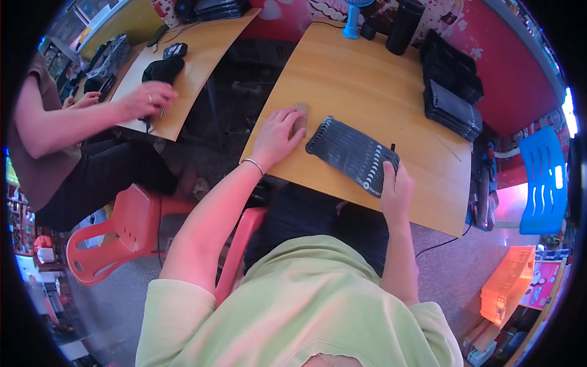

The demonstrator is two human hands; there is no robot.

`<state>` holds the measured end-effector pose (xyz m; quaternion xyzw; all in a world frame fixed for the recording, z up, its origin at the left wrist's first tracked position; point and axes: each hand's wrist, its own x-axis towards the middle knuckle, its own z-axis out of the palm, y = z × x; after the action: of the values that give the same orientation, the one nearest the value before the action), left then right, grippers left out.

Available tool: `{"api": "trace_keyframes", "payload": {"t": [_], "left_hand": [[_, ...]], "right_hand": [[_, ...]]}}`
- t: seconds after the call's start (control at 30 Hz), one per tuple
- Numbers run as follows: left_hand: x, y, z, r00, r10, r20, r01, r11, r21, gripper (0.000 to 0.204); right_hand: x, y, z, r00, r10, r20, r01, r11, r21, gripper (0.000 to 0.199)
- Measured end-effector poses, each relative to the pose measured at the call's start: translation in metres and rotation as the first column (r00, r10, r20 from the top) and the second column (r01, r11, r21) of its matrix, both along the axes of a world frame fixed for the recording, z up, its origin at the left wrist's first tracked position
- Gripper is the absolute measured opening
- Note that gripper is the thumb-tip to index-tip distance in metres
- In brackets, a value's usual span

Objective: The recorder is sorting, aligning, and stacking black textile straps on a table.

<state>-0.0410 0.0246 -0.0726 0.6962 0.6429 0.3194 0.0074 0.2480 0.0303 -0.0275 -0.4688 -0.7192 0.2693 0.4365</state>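
My right hand (397, 189) grips the right end of a fanned stack of flat black strips (351, 153). The thumb lies on top, and a row of pale crescent marks runs near that end. Most of the stack's length slants over the wooden table (361, 67), its far end toward the left. My left hand (276, 139) rests at the table's left edge, with its thumb and fingers around a small brown block (301, 116). What the block is made of I cannot tell.
More black stacks (454, 110) line the table's right side, near a black cylinder (405, 27) and a small blue fan (351, 24). At left, another person's hand (150, 101) is over a second table (192, 67). A blue chair (543, 180) and orange crate (506, 284) stand right.
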Motion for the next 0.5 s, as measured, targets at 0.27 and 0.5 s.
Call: {"api": "trace_keyframes", "payload": {"t": [0.27, 0.5], "left_hand": [[0.003, 0.004, 0.002, 0.998, -0.057, -0.015, 0.057, 0.998, 0.024, 0.033], [-0.009, 0.000, 0.000, 0.996, -0.073, 0.054, 0.070, 0.996, 0.056, 0.037]], "right_hand": [[0.029, -0.024, 0.051, 0.974, -0.209, -0.081, 0.224, 0.939, 0.262, 0.024], [0.075, -0.021, 0.060, 0.938, -0.025, -0.346, 0.054, 0.996, 0.075, 0.026]]}}
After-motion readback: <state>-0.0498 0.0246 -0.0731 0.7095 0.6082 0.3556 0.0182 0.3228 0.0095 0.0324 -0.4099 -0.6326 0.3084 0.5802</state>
